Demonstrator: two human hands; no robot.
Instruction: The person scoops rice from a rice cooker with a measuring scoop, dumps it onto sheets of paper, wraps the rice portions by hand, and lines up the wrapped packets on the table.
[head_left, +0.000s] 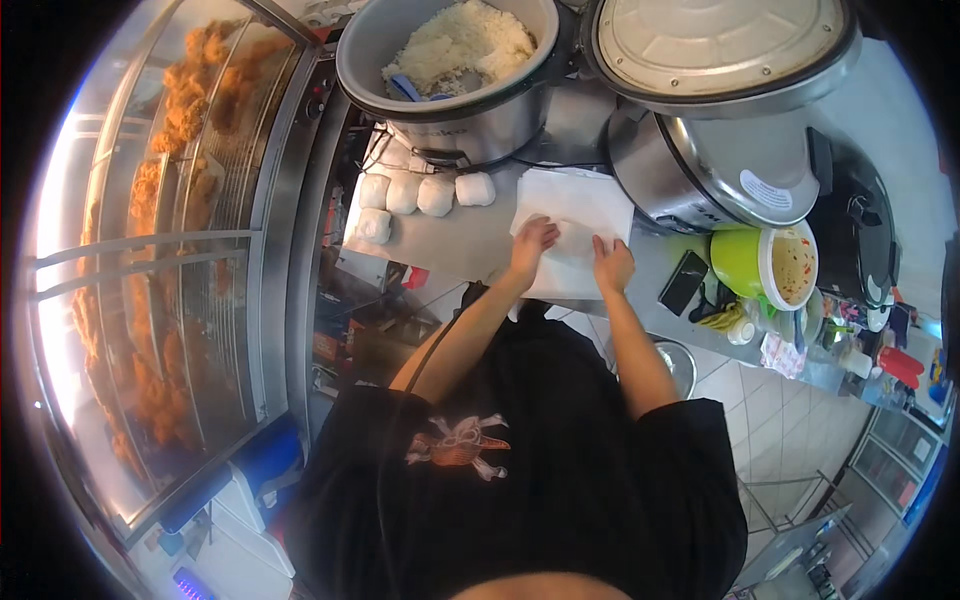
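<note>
A stack of white paper sheets (574, 281) lies on the steel counter before me. On top of it, a whitish mound (576, 238), apparently rice in paper, sits between my hands. My left hand (536, 238) has its fingers on the paper at the mound's left side. At the right side, my right hand (613, 262) pinches the paper between thumb and fingers. Several white wrapped bundles (435, 196) stand in rows to the left. Behind them is an open rice cooker (448, 105) with white rice (469, 45) and a blue scoop (405, 88) in it.
A second cooker (712, 169) with its lid (720, 45) raised stands at the back right. Nearer are a green tub (735, 259) with reddish food remains and a black phone (683, 283). A glass warming cabinet (281, 187) with fried food rises at the left.
</note>
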